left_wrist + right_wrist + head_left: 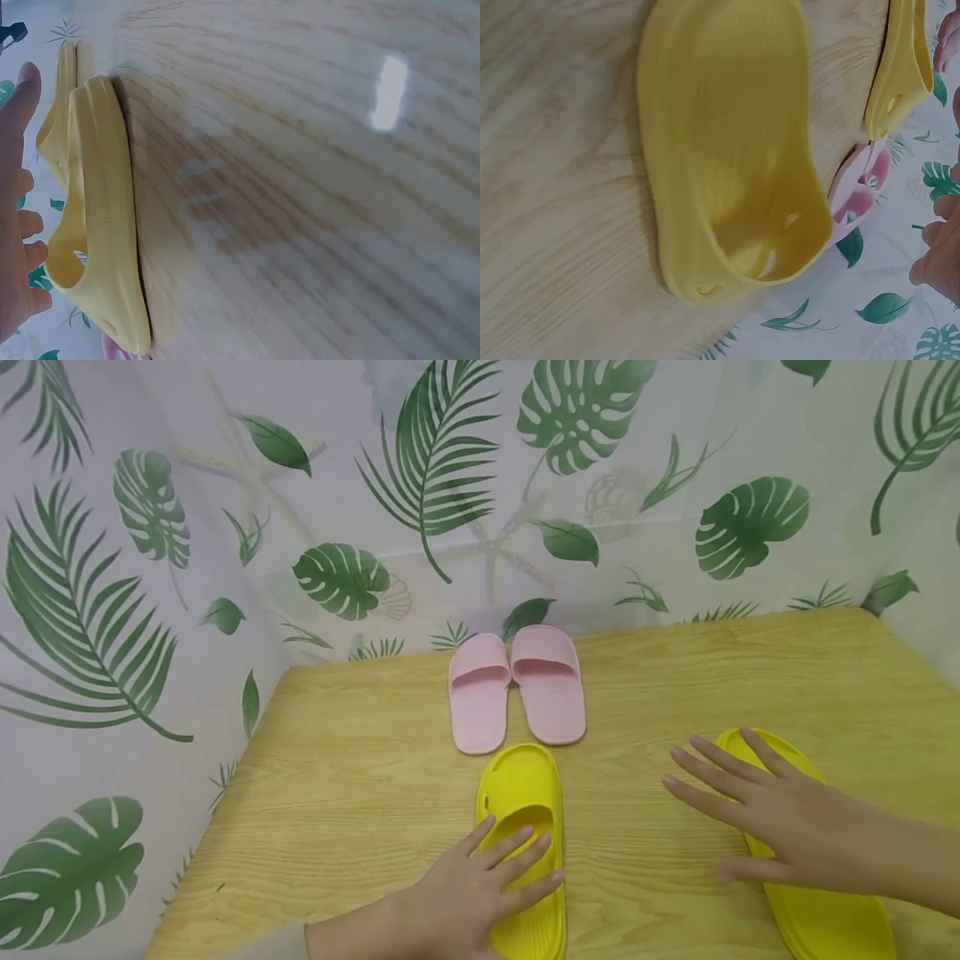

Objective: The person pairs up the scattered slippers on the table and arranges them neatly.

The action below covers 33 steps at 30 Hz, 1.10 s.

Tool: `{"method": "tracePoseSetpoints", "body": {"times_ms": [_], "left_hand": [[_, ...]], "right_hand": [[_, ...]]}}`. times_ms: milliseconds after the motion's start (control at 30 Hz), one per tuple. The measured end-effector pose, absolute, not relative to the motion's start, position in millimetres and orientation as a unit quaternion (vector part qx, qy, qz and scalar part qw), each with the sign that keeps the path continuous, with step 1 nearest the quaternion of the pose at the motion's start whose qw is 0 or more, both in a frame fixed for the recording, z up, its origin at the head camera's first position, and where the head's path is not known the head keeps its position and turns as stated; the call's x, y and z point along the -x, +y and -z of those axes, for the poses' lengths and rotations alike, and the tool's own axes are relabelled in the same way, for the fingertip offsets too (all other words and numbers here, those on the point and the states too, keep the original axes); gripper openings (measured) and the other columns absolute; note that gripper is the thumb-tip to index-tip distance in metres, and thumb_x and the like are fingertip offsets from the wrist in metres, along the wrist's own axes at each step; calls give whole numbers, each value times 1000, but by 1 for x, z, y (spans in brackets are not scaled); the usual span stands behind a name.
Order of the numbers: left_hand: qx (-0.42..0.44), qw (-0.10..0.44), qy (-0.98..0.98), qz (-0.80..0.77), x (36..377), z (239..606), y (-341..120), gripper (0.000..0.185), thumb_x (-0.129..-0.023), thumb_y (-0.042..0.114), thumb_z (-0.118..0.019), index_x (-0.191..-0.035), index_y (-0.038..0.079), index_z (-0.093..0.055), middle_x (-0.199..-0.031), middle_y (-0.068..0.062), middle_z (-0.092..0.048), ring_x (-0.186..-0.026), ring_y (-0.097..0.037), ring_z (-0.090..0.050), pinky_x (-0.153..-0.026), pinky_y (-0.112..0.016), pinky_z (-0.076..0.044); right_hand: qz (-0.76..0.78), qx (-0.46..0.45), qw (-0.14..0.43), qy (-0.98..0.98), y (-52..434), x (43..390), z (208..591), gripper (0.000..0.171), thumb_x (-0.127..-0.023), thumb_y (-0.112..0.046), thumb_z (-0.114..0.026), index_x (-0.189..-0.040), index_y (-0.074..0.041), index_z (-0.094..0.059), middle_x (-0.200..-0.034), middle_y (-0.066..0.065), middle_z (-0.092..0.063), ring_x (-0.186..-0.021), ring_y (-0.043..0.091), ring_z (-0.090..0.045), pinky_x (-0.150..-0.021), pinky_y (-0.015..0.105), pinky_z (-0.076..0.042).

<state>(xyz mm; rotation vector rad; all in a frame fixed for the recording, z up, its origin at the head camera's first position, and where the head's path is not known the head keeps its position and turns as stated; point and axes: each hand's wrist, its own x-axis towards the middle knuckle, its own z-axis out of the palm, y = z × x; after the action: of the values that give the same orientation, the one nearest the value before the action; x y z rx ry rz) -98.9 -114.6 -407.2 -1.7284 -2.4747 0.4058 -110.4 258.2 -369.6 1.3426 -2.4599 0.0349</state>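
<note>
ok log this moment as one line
left hand flat on left yellow slipper | right hand open over right yellow slipper | pink slippers paired behind

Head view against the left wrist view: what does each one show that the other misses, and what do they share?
Only the head view shows the pink slippers side by side at the back of the table, the right hand with fingers spread over the right yellow slipper, and the leaf-print curtain. Only the left wrist view shows the near yellow slipper's ribbed sole edge and side holes close up, plus a bright glare spot on the wood. Both show the left hand at the left yellow slipper on the wooden table.
</note>
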Motion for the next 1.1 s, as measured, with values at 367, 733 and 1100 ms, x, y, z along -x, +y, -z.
{"method": "tracePoseSetpoints", "body": {"times_ms": [367,733,1100], "left_hand": [[567,28,-809,-153,95,425,-113,83,-86,73,-37,-151,24,-23,-156,-8,-23,-143,-24,-24,-110,-47,-30],[588,138,-782,-156,97,435,-118,84,-83,76,-37,-146,21,-37,-150,-9,-37,-138,-26,-34,-108,-48,-31],[586,121,-781,-177,97,437,-118,82,-85,75,-35,-145,19,-40,-148,-8,-40,-137,-26,-36,-108,-49,-31]], "right_hand": [[-10,-493,181,-851,290,97,394,87,-85,-68,-47,-149,-11,-29,-160,5,-10,-147,22,0,-115,42,12],[-40,-496,170,-851,324,83,420,87,-86,-70,-43,-145,-7,-36,-159,7,-16,-147,21,-3,-115,42,12],[-6,-506,182,-843,348,75,446,82,-90,-70,-29,-152,-17,-19,-160,2,-6,-147,22,2,-114,49,13]]}}
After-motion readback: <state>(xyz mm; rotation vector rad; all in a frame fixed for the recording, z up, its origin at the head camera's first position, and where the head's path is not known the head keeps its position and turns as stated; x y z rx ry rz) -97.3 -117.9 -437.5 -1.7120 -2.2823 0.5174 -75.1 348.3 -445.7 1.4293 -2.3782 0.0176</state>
